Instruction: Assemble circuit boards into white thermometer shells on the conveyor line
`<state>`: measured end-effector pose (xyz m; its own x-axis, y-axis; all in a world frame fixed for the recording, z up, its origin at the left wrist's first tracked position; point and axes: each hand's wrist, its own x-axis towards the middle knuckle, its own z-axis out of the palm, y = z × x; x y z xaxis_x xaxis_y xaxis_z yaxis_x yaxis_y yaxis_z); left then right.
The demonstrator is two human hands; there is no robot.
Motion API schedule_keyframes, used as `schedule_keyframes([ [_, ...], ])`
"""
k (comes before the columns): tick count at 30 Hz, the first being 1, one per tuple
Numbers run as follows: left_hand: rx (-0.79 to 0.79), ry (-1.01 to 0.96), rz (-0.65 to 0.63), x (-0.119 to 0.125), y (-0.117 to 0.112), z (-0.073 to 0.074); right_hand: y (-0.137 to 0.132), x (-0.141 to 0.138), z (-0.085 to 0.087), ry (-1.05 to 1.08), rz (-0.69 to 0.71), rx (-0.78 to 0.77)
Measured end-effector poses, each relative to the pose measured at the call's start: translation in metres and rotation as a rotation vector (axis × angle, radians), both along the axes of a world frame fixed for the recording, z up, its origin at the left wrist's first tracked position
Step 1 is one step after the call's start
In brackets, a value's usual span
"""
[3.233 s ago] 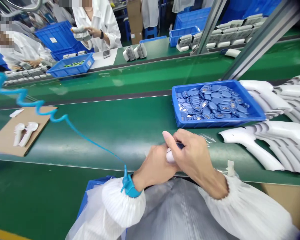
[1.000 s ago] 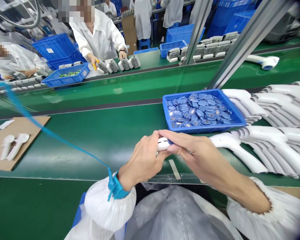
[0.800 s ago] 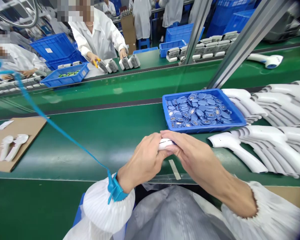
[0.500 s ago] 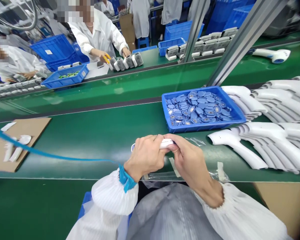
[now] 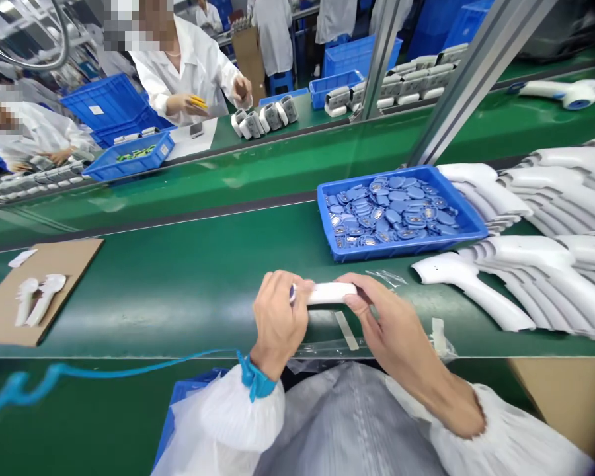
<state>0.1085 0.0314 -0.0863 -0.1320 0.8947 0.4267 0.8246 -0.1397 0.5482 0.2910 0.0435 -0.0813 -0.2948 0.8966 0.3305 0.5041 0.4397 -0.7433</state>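
Pulled apart since the earlier frame, my two hands now sit at either end of the white plastic part (image 5: 332, 293) instead of closing over its middle. It lies lengthwise, held in the air just above the green conveyor belt (image 5: 178, 311), close to the near edge of the belt.

From the head camera, I see my left hand (image 5: 277, 320) clenched around the part's left end, where a dark blue tip (image 5: 292, 292) shows, with a blue wrist strap (image 5: 256, 380) on that wrist. My right hand (image 5: 389, 324) grips the other end between its fingers and thumb. A blue coiled cord (image 5: 129, 365) runs from the strap toward the lower left.

Just beyond the part sits a blue tray (image 5: 401, 248) heaped with blue components (image 5: 391, 211). White thermometer-gun housings (image 5: 471, 291) lie in overlapping rows to its right, and a strip of tape (image 5: 346, 330) lies on the belt below my right hand. At the left, a cardboard sheet (image 5: 79, 264) carries two white pieces (image 5: 37, 297).

Across the belt, at the upper left, a co-worker (image 5: 188, 73) holds something yellow (image 5: 198, 102) near a row of white devices (image 5: 262, 119).
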Motion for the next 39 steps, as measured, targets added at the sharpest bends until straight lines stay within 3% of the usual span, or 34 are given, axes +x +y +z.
schedule_keyframes([
  [2, 0.042, -0.075, 0.152, 0.004, 0.0, -0.01, -0.003, 0.005, 0.004, -0.068, 0.065, -0.082],
  [4, 0.035, -0.11, 0.199, 0.007, 0.005, -0.016, -0.006, 0.006, 0.003, -0.133, 0.116, -0.145],
  [8, 0.05, -0.061, 0.079, 0.007, 0.017, -0.016, -0.013, -0.001, -0.006, -0.165, 0.128, -0.08],
  [10, -0.02, -0.067, -0.003, 0.001, 0.017, -0.013, -0.017, -0.005, -0.009, -0.147, 0.084, -0.117],
  [13, -0.116, -0.153, -0.131, -0.008, 0.007, -0.008, -0.019, -0.01, -0.009, -0.043, -0.069, -0.473],
  [15, -0.025, -0.229, -0.162, -0.011, -0.006, -0.011, -0.018, -0.009, -0.008, 0.151, -0.174, -0.845],
  [17, 0.124, -0.362, -0.123, -0.01, -0.019, -0.018, -0.018, -0.008, -0.008, 0.351, -0.192, -1.175],
  [19, 0.194, -0.512, 0.01, -0.005, -0.025, -0.026, -0.022, -0.005, -0.011, 0.369, -0.081, -1.325],
  [20, 0.192, -0.558, 0.097, -0.003, -0.025, -0.03, -0.026, -0.005, -0.012, 0.294, -0.009, -1.288],
  [22, 0.156, -0.6, 0.241, 0.002, -0.021, -0.036, -0.034, -0.005, -0.014, 0.066, 0.095, -1.036],
  [25, 0.111, -0.706, 0.229, 0.006, -0.009, -0.037, -0.043, -0.008, -0.02, -0.192, 0.141, -0.505],
  [28, 0.109, -0.661, 0.217, 0.01, 0.003, -0.035, -0.044, -0.014, -0.03, -0.372, 0.219, -0.196],
  [32, 0.112, -0.373, 0.309, 0.015, 0.016, -0.034, -0.035, -0.022, -0.041, -0.456, 0.269, -0.068],
  [35, 0.081, -0.215, 0.233, 0.009, 0.017, -0.031, -0.026, -0.021, -0.041, -0.474, 0.244, -0.011],
  [37, 0.031, -0.059, 0.113, -0.003, 0.012, -0.027, -0.023, -0.011, -0.039, -0.415, 0.154, 0.042],
  [39, -0.106, 0.067, 0.095, -0.023, 0.01, -0.021, -0.022, 0.009, -0.037, -0.267, 0.01, 0.132],
])
